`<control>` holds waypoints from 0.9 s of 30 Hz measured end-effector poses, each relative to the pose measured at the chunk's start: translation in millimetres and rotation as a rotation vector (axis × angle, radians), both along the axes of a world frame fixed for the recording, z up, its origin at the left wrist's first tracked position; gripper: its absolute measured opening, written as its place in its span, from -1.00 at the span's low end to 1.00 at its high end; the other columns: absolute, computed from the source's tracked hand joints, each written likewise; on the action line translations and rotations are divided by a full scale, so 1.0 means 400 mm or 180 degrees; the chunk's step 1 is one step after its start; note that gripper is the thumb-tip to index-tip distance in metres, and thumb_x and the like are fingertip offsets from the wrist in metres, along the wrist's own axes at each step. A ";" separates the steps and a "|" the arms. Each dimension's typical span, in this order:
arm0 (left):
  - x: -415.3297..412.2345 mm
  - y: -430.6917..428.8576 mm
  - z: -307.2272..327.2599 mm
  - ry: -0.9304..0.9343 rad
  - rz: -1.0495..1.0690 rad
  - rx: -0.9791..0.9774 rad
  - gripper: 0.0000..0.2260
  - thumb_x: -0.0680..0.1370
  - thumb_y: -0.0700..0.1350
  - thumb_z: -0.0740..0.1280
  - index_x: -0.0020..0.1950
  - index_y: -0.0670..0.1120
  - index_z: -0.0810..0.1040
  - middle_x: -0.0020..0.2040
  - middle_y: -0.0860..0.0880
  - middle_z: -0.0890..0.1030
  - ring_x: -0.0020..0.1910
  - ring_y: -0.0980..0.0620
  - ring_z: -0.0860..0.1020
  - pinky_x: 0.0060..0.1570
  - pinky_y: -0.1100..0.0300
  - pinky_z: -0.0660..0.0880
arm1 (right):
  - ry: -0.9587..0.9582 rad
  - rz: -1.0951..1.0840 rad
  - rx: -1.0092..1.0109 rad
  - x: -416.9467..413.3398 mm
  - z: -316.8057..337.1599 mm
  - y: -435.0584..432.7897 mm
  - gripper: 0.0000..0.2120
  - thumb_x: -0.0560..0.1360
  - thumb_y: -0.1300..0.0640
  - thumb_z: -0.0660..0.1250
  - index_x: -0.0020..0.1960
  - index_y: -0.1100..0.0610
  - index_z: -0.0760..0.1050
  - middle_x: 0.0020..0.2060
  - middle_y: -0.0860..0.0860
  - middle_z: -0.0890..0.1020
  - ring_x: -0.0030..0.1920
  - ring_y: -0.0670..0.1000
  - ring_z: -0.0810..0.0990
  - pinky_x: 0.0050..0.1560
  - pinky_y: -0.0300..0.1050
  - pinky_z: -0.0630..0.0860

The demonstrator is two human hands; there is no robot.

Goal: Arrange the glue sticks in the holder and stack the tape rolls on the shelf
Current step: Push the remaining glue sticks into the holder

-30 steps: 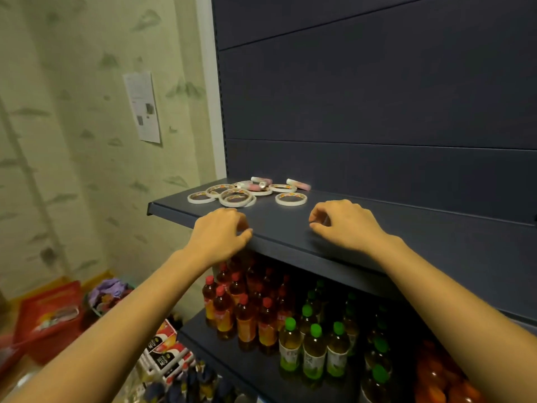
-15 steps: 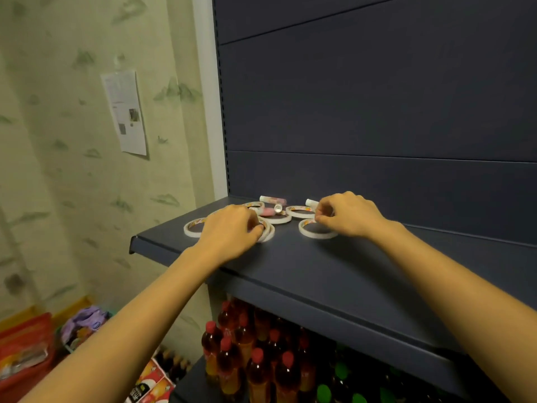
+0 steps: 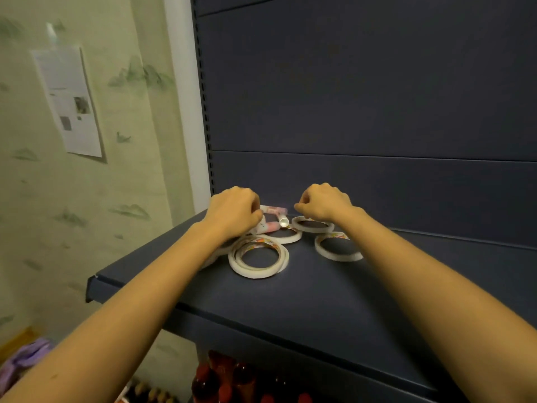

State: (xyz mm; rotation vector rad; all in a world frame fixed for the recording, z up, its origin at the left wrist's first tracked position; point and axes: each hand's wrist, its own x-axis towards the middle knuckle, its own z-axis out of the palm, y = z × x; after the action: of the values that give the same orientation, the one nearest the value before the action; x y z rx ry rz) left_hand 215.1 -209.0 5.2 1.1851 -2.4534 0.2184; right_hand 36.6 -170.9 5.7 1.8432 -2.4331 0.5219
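Collecting step, I judge: the left hand [image 3: 232, 213] grips a pink-white plastic glue stick [image 3: 273, 227] on the dark metal shelf [image 3: 290, 301], the right hand [image 3: 325, 203] is curled, its hold unclear; next, find the holder.

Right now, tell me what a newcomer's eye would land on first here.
The left hand and right hand reach together onto a dark shelf, fingers curled. White tape rolls lie flat and scattered on the near side of them, with pink glue sticks between the hands. Red bottles show beneath the shelf.
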 end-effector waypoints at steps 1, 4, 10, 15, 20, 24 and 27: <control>0.003 -0.017 0.000 -0.0022 -0.0042 0.0035 -0.79 0.57 -0.02 0.26 0.08 -0.07 0.61 0.01 -0.05 0.65 -0.05 -0.03 0.59 -0.11 0.11 0.53 | -0.0062 -0.0088 0.0017 0.010 -0.005 -0.026 -0.70 0.57 -0.03 0.23 0.12 0.15 0.56 0.03 0.08 0.62 0.03 0.12 0.59 -0.06 -0.03 0.48; 0.022 -0.060 0.002 -0.0084 -0.0127 0.0099 -0.79 0.56 0.00 0.26 0.07 -0.06 0.61 0.01 -0.05 0.65 -0.04 -0.06 0.59 -0.03 0.03 0.56 | -0.0289 -0.0357 0.0057 0.042 -0.022 -0.098 -0.69 0.55 -0.07 0.26 0.03 0.19 0.52 -0.05 0.12 0.58 -0.02 0.11 0.56 -0.04 -0.02 0.48; 0.069 -0.118 0.001 -0.0168 -0.0348 0.0078 -0.78 0.56 0.02 0.26 0.07 -0.05 0.62 0.00 -0.02 0.65 -0.06 -0.03 0.59 -0.10 0.11 0.53 | -0.0281 -0.0848 0.0245 0.091 -0.060 -0.179 -0.61 0.50 -0.08 0.32 0.15 0.20 0.49 -0.01 0.13 0.56 0.02 0.11 0.55 -0.02 -0.07 0.49; 0.066 -0.142 0.001 -0.0226 -0.0494 0.0145 -0.78 0.56 0.01 0.25 0.08 -0.05 0.61 0.02 -0.02 0.64 -0.04 -0.02 0.58 -0.14 0.14 0.48 | -0.0510 -0.0841 0.0335 0.077 -0.046 -0.176 -0.58 0.53 -0.08 0.29 0.18 0.24 0.47 -0.02 0.12 0.52 0.02 0.12 0.54 -0.02 -0.07 0.48; -0.004 -0.136 0.008 -0.0167 -0.0685 0.0326 -0.71 0.56 0.10 0.24 0.07 -0.07 0.61 0.01 -0.05 0.64 0.00 -0.05 0.58 -0.11 0.11 0.45 | -0.0844 -0.0811 0.0084 0.032 0.013 -0.089 -0.44 0.54 -0.23 0.16 0.14 0.27 0.51 0.06 0.18 0.58 -0.04 0.11 0.53 -0.07 -0.05 0.47; -0.078 -0.129 -0.007 -0.0397 -0.0692 0.0353 -0.69 0.55 0.12 0.26 0.08 -0.09 0.60 0.04 -0.07 0.63 0.04 -0.09 0.58 -0.14 0.13 0.39 | -0.1128 -0.0683 -0.0123 0.002 0.032 0.035 -0.53 0.58 -0.08 0.18 0.09 0.33 0.55 -0.12 0.17 0.58 -0.16 0.07 0.53 -0.16 -0.12 0.46; -0.116 -0.123 -0.013 -0.0724 -0.0603 0.0451 -0.60 0.50 0.19 0.30 0.09 -0.13 0.57 -0.10 -0.07 0.56 0.03 -0.10 0.57 -0.14 0.11 0.39 | -0.1312 -0.0728 -0.0280 -0.005 0.030 0.125 -0.64 0.59 0.00 0.20 0.01 0.31 0.54 -0.16 0.16 0.58 -0.28 0.00 0.51 -0.26 -0.23 0.45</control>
State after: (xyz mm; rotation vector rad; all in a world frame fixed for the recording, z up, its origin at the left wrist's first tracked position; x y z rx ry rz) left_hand 168.8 -258.1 0.1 1.0224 -2.8021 0.1323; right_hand 34.7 -120.8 17.8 1.5169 -2.7675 1.0593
